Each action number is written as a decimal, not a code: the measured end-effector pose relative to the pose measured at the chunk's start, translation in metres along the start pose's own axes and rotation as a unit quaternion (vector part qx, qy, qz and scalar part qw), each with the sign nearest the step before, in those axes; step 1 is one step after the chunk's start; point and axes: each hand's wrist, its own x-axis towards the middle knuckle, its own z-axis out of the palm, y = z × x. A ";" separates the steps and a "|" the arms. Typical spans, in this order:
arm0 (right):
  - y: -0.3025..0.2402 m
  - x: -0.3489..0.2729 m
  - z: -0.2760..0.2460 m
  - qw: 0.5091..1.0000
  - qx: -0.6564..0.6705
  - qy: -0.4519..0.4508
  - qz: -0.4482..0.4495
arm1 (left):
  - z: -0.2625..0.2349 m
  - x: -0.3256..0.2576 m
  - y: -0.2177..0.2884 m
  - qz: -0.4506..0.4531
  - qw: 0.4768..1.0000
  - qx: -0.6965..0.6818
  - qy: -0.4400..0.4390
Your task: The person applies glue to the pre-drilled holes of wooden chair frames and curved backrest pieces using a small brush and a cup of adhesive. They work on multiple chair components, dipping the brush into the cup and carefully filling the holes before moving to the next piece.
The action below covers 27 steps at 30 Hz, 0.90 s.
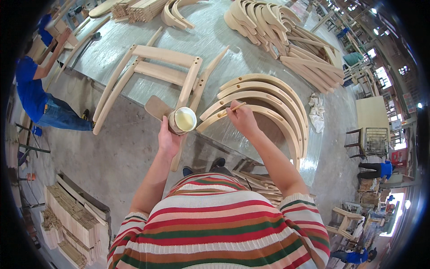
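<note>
My left hand [167,140] is closed around a cup [177,127] of pale yellow liquid, held upright near the table's front edge. Between the fingers of my right hand [244,121] is a thin wooden stick [239,106]; whether it ends in a brush I cannot make out. That hand is at the nearest of several curved wooden pieces [264,110], which lie side by side on the table and have holes and slots in them. Behind the cup, a flat brown piece [156,107] juts out beside a wooden chair frame [165,54].
Stacked curved parts [260,22] and straight wooden legs [309,67] cover the table's far right. A crumpled white cloth [316,113] lies at the right edge. One person in blue [31,89] stands at left. Bundled wood strips [76,219] are on the floor at lower left.
</note>
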 end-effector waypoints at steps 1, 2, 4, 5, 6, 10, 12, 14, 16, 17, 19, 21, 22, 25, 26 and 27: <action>0.000 -0.001 -0.002 1.000 0.004 -0.003 0.009 | 0.002 0.001 0.001 0.002 1.000 0.003 -0.005; 0.001 0.000 -0.002 1.000 0.019 -0.002 0.018 | 0.004 0.001 0.001 0.001 1.000 0.000 0.003; 0.003 0.004 -0.006 0.998 0.048 0.002 0.035 | 0.010 0.002 -0.001 0.002 1.000 -0.007 0.017; 0.006 0.005 -0.011 0.999 0.030 -0.001 0.025 | 0.013 0.002 -0.001 0.003 1.000 -0.007 0.015; 0.008 0.004 -0.017 1.000 0.012 -0.004 0.015 | 0.015 0.001 -0.001 0.004 1.000 -0.008 0.013; 0.014 0.000 -0.042 0.995 0.023 -0.059 -0.074 | 0.016 0.000 -0.005 0.009 1.000 -0.004 0.022; 0.006 0.001 -0.059 0.990 0.052 -0.088 -0.092 | 0.010 -0.004 -0.006 0.012 0.999 -0.008 0.031; 0.015 0.010 -0.085 0.993 0.015 -0.016 -0.119 | 0.017 -0.006 -0.010 0.008 1.000 -0.008 0.028; 0.029 0.026 -0.103 0.988 -0.012 0.051 -0.145 | 0.025 -0.011 -0.011 0.007 1.000 -0.004 0.027; 0.034 0.037 -0.109 0.983 -0.019 0.081 -0.161 | 0.026 -0.012 -0.013 0.009 1.000 -0.009 0.023; 0.045 0.055 -0.110 0.978 -0.084 0.092 -0.166 | 0.027 -0.014 -0.014 0.014 1.000 -0.020 0.015; 0.068 0.063 -0.100 0.967 -0.209 0.058 -0.136 | 0.037 -0.015 -0.018 0.017 1.000 -0.011 0.012; 0.083 0.065 -0.090 0.955 -0.279 0.020 -0.101 | 0.043 -0.015 -0.020 0.019 1.000 -0.006 0.010; 0.103 0.064 -0.057 0.917 -0.393 -0.035 -0.055 | 0.051 -0.022 -0.021 0.023 1.000 -0.013 0.000; 0.102 0.064 -0.049 0.915 -0.396 -0.074 -0.020 | 0.050 -0.025 -0.021 0.030 0.999 -0.014 0.003; 0.101 0.066 -0.043 0.912 -0.403 -0.076 -0.009 | 0.049 -0.028 -0.020 0.036 0.999 -0.015 0.005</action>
